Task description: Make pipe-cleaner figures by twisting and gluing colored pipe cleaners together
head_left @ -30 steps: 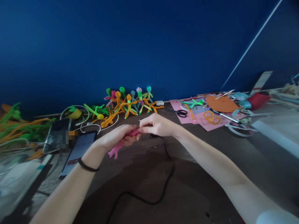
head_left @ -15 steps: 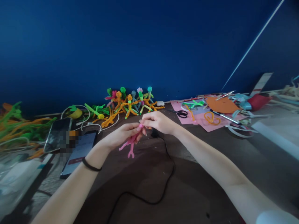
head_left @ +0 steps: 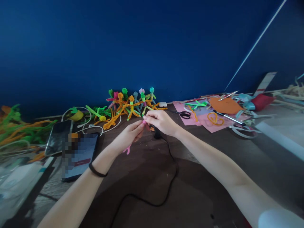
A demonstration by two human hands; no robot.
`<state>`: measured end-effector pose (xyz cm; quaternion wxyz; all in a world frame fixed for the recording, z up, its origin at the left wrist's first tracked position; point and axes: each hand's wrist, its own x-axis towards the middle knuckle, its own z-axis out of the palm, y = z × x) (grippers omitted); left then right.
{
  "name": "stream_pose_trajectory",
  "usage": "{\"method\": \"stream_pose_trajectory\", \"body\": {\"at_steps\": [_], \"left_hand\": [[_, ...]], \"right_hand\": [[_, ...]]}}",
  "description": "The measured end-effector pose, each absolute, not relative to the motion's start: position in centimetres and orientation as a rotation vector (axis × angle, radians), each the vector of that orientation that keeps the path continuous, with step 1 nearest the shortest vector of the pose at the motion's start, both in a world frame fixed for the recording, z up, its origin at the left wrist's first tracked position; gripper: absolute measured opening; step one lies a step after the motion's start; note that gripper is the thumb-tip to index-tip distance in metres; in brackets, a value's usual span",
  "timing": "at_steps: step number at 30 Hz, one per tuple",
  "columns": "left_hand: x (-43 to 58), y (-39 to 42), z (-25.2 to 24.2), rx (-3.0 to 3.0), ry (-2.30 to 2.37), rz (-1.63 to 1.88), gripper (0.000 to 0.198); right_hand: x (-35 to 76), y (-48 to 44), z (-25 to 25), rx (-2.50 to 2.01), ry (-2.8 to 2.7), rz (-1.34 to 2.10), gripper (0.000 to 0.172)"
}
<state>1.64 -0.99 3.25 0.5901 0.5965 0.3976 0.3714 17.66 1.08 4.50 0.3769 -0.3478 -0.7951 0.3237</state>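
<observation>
A pink pipe-cleaner figure (head_left: 127, 149) is held between my two hands at the middle of the table, most of it covered by fingers. My left hand (head_left: 131, 134) is closed around its body, and a forked pink end hangs out below the palm. At the top, my right hand (head_left: 161, 122) pinches the pink tip between thumb and forefinger. Just behind the hands, several finished pipe-cleaner figures (head_left: 131, 107) in orange, green, pink and blue stand against the blue wall.
Two phones, one dark (head_left: 59, 136) and one lit (head_left: 82, 158), lie left beside loose green and orange pipe cleaners (head_left: 30, 131). Black scissors (head_left: 184, 115), pink paper (head_left: 210, 126), orange paper (head_left: 225, 106) and a pen (head_left: 229, 117) lie right. A black cable (head_left: 169, 183) crosses the front.
My left hand has shifted slightly right and upward and wraps more of the pink figure, so less of it shows below. My right hand still pinches the top end.
</observation>
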Motion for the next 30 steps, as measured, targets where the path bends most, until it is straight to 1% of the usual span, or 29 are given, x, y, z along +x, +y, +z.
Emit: {"method": "stream_pose_trajectory", "body": {"at_steps": [6,12,15,21,23,27,28,30], "left_hand": [[1.9,-1.1,3.4,1.323,0.9,0.896,0.023],[1.7,-1.6,3.0,1.82,1.139,1.035,0.021],[1.8,-1.9,2.9,2.009,1.224,1.025,0.019],[2.1,-2.1,2.9,2.286,1.467,0.847,0.019],[2.0,-2.0,2.6,2.309,1.517,0.824,0.021],[1.4,-1.3,2.1,2.258,1.555,0.831,0.026],[1.2,-1.1,2.1,2.24,1.567,0.837,0.026],[0.8,-0.8,2.3,2.212,1.589,0.848,0.027]], "right_hand": [[17.8,1.2,4.7,-0.922,-1.993,0.668,0.032],[18.1,1.0,5.0,-0.998,-2.072,0.46,0.028],[18.0,1.0,5.2,-1.06,-2.077,0.405,0.028],[17.8,1.1,5.3,-1.091,-1.992,0.474,0.03],[17.7,1.4,5.0,-1.067,-1.99,0.588,0.032],[19.0,3.0,4.7,-1.058,-1.967,0.925,0.038],[19.8,3.7,4.7,-1.096,-1.915,0.921,0.04],[22.3,5.3,4.7,-1.238,-1.76,0.704,0.033]]}}
